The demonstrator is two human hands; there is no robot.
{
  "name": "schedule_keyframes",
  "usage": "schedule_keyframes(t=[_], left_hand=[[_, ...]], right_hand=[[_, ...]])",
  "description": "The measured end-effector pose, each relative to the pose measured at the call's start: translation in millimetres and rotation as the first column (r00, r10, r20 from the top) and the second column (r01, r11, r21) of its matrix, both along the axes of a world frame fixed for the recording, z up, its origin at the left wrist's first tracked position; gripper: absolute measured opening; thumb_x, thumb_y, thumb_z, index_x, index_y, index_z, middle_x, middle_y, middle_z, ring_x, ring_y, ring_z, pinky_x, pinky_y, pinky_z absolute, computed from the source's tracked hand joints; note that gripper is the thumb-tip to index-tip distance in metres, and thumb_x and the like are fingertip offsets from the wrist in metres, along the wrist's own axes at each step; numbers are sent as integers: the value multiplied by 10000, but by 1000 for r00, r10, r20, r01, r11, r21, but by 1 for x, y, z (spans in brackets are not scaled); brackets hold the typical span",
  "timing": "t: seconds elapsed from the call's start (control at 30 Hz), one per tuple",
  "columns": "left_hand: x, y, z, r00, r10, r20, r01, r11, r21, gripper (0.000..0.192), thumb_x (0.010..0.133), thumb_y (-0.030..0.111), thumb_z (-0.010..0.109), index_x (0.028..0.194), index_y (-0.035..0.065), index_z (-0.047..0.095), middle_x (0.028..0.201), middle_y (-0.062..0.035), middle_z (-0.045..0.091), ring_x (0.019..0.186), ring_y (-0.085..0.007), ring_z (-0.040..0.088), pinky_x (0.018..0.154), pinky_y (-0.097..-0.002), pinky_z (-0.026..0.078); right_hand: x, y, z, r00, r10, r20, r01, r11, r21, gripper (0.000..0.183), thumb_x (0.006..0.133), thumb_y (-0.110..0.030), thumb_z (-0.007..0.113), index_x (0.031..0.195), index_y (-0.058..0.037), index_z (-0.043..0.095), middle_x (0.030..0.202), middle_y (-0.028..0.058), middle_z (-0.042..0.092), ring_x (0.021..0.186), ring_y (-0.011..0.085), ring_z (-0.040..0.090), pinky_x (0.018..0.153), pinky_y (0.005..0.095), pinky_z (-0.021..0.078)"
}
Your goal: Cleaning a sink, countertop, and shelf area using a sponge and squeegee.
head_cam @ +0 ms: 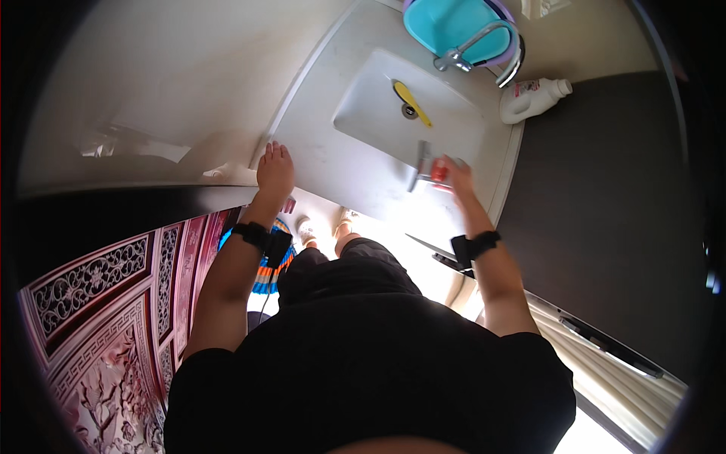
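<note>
My right hand [458, 175] grips a red-handled tool with a grey blade, which looks like a small squeegee [421, 166]; motion blurs it. It is over the front edge of the white washbasin [363, 129], in a patch of strong glare. At the left front corner of the pale countertop [309, 133], my left hand [276, 168] lies flat, palm down, with nothing in it. A yellow-handled brush [415, 105] rests in the basin across the drain [408, 111].
Behind the basin stand a chrome faucet [454, 58] and a turquoise tub [434, 25]. A white detergent bottle [533, 100] lies at the right, beside a dark flat-topped appliance [590, 198]. A glossy wall [170, 85] borders the left side. A striped mat [266, 272] is on the floor.
</note>
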State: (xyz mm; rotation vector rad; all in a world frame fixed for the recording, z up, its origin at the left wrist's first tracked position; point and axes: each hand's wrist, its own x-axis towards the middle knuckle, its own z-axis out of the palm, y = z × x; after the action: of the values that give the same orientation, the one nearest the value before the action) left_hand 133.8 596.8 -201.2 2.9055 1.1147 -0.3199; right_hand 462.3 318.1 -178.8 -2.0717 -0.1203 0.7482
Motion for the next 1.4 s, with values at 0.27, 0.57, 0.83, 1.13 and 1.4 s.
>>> schedule_keyframes(t=[0.27,0.57,0.83,1.13,1.4], left_hand=[[18,4,-8,968,-33,-251,44,998,39,396,843,107,542,1219,-18,549,1370,-200,438,1243,-278,463,967,-353,426],[2,31,-10,999,9,39,0,979,-204,302,822,76,562,1109,-9,596,1226,-173,549,1073,-287,594,839,-339,524],[19,10,8,994,-35,-103,25,995,-98,510,716,143,719,1159,-60,567,1339,-231,447,1191,-296,506,937,-321,479],[20,9,3,986,-13,-165,-8,992,-124,499,717,153,722,1151,-51,582,1330,-264,447,1165,-320,526,933,-336,481],[19,11,0,988,-53,-146,42,996,-77,562,688,170,747,1171,-53,567,1341,-269,440,1157,-318,539,911,-338,496]], right_hand=[[-134,166,-10,866,495,65,-494,829,261,289,889,-279,562,936,7,552,816,121,599,677,196,632,569,358,580],[-24,29,-28,919,-188,-347,232,969,89,445,833,-297,651,1106,22,503,1019,166,569,766,278,655,586,409,611],[-93,65,18,862,264,-433,-119,935,333,308,890,-278,555,1017,3,548,805,135,614,700,234,656,574,406,600],[-113,39,-11,884,337,-324,-267,933,241,336,866,-252,626,868,69,528,721,151,588,587,218,632,489,383,586],[2,-109,7,990,-32,-137,23,997,-67,685,863,-278,647,1332,72,292,705,131,619,591,207,644,484,369,579]])
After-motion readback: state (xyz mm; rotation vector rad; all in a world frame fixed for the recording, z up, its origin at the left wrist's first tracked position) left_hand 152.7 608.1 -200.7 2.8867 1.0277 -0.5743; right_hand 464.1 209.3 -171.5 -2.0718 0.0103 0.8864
